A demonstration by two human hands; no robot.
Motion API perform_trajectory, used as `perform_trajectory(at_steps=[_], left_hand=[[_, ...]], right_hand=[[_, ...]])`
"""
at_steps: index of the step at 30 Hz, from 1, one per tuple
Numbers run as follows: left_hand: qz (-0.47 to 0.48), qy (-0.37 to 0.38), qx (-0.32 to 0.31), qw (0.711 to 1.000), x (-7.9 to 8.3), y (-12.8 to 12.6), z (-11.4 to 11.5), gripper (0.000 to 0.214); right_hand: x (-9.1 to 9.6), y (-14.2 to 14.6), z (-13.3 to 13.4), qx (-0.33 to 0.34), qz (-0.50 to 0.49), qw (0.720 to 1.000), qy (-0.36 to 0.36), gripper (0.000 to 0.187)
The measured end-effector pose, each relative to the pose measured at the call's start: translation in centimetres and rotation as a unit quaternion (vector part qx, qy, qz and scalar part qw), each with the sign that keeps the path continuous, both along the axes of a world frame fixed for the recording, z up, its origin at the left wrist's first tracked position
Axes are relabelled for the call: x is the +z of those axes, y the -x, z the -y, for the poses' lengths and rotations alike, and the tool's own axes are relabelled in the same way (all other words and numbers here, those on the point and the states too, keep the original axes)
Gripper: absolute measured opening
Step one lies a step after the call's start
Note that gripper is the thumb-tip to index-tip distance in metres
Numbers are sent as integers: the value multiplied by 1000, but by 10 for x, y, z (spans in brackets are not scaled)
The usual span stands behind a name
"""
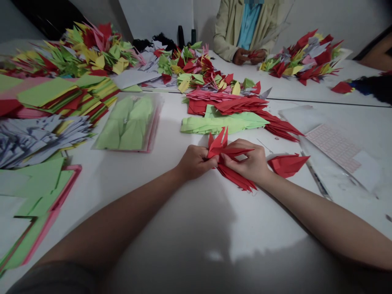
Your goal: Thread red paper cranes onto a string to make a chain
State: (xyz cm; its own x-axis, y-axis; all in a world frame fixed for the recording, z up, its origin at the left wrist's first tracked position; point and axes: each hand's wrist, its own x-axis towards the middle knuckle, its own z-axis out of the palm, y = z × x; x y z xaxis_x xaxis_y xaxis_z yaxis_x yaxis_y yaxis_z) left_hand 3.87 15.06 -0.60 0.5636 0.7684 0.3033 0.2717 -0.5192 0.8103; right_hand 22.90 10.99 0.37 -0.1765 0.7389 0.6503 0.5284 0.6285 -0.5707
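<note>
Both hands meet over the white table around a red origami crane [221,143]. My left hand [199,161] is closed on its left side, thumb pressed against the lower paper. On the other side, my right hand [246,159] pinches the crane's paper between thumb and fingers. Beneath the hands lie more folded red papers [235,177], partly covered by them. A single folded red piece [288,164] rests on the table just right of my right hand. Behind the hands lies a stack of folded light-green papers [225,122], with folded red papers [241,104] beyond it.
Heaps of colourful folded pieces [92,49] stand at the back left, with another pile [303,57] at the back right. A clear packet of green paper [125,122] lies left. A pen [317,177] and printed sheet [333,145] are right. A co-worker [241,32] sits opposite, handling something red.
</note>
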Motion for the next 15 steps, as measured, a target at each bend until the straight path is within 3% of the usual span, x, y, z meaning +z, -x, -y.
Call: perform_trajectory(at_steps=[6, 12, 15], left_hand=[[3, 47, 26, 999, 2, 0, 1, 27], [5, 37, 37, 999, 1, 0, 1, 29], [10, 8, 38, 999, 0, 0, 1, 30]], right_hand=[[5, -8, -5, -64, -66, 996, -23, 17], [9, -18, -14, -96, -172, 980, -40, 9], [11, -22, -18, -97, -212, 972, -42, 14]])
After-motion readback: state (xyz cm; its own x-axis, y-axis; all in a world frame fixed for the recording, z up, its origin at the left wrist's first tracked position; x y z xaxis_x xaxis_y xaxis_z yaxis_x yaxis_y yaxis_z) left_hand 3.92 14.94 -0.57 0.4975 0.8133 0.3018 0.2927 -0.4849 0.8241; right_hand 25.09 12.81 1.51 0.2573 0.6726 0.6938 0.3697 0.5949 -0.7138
